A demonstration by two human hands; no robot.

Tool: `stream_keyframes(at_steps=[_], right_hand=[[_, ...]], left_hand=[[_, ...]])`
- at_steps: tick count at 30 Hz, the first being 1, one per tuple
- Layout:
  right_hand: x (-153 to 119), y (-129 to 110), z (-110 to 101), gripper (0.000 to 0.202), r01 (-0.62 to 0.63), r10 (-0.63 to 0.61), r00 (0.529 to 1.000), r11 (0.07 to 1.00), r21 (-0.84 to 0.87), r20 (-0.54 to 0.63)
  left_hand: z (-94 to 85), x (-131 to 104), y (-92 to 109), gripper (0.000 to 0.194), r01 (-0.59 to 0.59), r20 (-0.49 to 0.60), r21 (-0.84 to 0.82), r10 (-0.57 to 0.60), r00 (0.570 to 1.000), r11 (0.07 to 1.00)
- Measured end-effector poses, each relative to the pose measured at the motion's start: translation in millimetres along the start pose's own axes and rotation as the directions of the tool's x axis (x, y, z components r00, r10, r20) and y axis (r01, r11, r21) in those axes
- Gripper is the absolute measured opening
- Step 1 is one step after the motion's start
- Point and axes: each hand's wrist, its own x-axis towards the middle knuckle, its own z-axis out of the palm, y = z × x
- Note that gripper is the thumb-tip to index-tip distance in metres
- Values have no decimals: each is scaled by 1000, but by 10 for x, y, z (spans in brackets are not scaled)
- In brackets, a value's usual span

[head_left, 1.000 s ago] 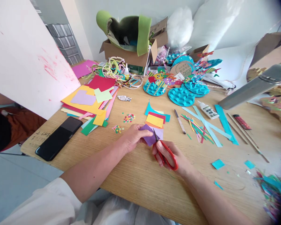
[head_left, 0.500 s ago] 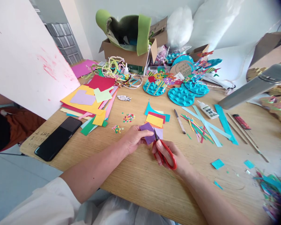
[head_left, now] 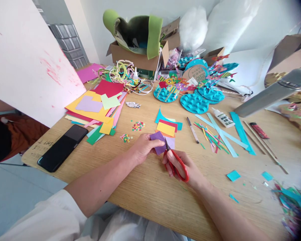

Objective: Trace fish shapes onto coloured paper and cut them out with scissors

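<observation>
My left hand (head_left: 145, 149) pinches a small piece of dark purple paper (head_left: 157, 138) between thumb and fingers, above the wooden table (head_left: 130, 187). Red-handled scissors (head_left: 182, 164) are gripped in my right hand (head_left: 178, 164), their dark blades at the paper's right edge. Whether the blades have cut into it I cannot tell. Just beyond lie a yellow paper piece (head_left: 166, 129), a red one, a light purple one (head_left: 171, 142) and a curved blue scrap (head_left: 163, 117). Two little heaps of paper bits (head_left: 138, 126) rest to the left of these.
A black phone (head_left: 62, 148) and a stack of coloured paper (head_left: 90, 100) lie on the left. To the right are a pen (head_left: 192, 130), thin paper strips (head_left: 213, 137), a glue bottle (head_left: 222, 117) and a grey bottle (head_left: 268, 92). Blue crafted bases (head_left: 194, 103) and a cardboard box (head_left: 137, 65) stand behind.
</observation>
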Motion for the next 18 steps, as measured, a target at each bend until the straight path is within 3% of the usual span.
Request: stream_keyframes(at_steps=[18], right_hand=[[7, 10, -6, 56, 26, -27, 1000, 998, -51, -14]], left_hand=[[-21, 23, -25, 24, -11, 2, -19, 11, 1000, 1000]])
